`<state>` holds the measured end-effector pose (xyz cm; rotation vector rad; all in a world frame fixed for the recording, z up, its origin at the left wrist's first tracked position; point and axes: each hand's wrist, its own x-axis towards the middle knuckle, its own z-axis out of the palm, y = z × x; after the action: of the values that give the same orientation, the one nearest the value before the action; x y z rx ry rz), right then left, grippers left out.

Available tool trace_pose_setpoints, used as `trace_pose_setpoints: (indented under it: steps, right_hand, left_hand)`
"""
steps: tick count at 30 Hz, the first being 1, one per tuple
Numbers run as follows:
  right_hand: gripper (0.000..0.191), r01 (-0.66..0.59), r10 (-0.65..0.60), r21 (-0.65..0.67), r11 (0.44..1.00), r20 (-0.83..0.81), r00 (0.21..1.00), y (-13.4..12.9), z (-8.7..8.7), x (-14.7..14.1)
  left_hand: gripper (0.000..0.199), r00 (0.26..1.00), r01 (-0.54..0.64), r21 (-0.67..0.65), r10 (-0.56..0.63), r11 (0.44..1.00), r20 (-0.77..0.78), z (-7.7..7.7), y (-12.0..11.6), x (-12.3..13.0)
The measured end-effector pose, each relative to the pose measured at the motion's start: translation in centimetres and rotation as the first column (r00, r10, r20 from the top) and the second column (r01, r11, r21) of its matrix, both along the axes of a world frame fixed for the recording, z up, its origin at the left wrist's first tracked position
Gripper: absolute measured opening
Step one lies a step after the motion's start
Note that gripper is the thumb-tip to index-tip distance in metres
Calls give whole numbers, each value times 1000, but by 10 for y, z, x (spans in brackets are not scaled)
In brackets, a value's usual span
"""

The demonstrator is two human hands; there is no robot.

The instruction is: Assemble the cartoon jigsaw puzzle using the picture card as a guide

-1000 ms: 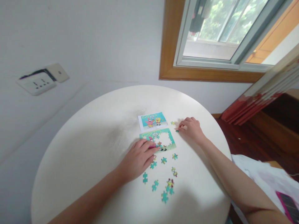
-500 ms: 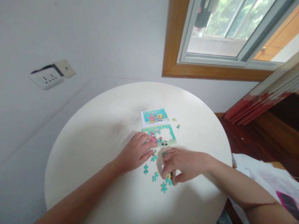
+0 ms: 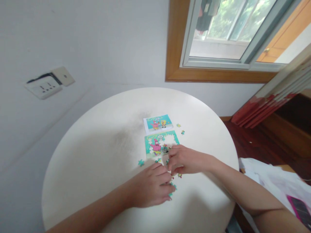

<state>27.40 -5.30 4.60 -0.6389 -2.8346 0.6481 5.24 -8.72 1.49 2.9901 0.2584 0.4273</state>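
A partly assembled jigsaw puzzle (image 3: 156, 146) with a pink starfish character lies on the table, with a white gap at its upper right. At its lower right edge is my right hand (image 3: 186, 159), fingers curled and pressed together; anything between the fingertips is hidden. My left hand (image 3: 152, 186) rests palm down below the puzzle, fingers loosely spread over loose pieces it largely covers. A teal puzzle piece (image 3: 141, 162) lies left of my hands. Just under my right hand sits a yellow and red piece (image 3: 179, 175). Beyond the puzzle is the printed reference picture (image 3: 159, 123).
Two more loose pieces, a yellowish one (image 3: 178, 125) and a darker one (image 3: 183, 132), lie right of the picture. The round white table (image 3: 97, 145) stands against a wall with a socket (image 3: 45, 86) and a wood-framed window (image 3: 218, 75). White cloth (image 3: 269, 181) lies at right.
My left hand has left the puzzle and come down over the loose pieces. My right hand has moved up from those pieces to the puzzle's lower edge. The view shifted slightly.
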Motion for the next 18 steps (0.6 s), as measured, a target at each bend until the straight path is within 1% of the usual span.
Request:
trace_pose_setpoints:
  steps: [3,6,10,15,18]
  right_hand:
    - [12,-13,13,-21,1000,-13,1000,-2,-1,1]
    - [17,-32,32,-46,998,6,999,-4,-2,2]
    - [12,-17,18,-30,999,35,999,-3,-1,3]
    - [12,36,-35,-31,999,51,998,1,3,8]
    - [10,73,-71,-37,997,53,996,2,3,10]
  left_hand:
    - [20,1000,-31,13,31,999,0,0,5,-3]
    - [13,998,-58,29,58,998,-8,1,12,-8]
    - [7,997,-65,11,65,998,-29,3,20,-12]
    - [9,995,-89,-4,89,996,-40,7,25,-14]
    - [11,993,-114,-19,113,993,-45,6,28,-16]
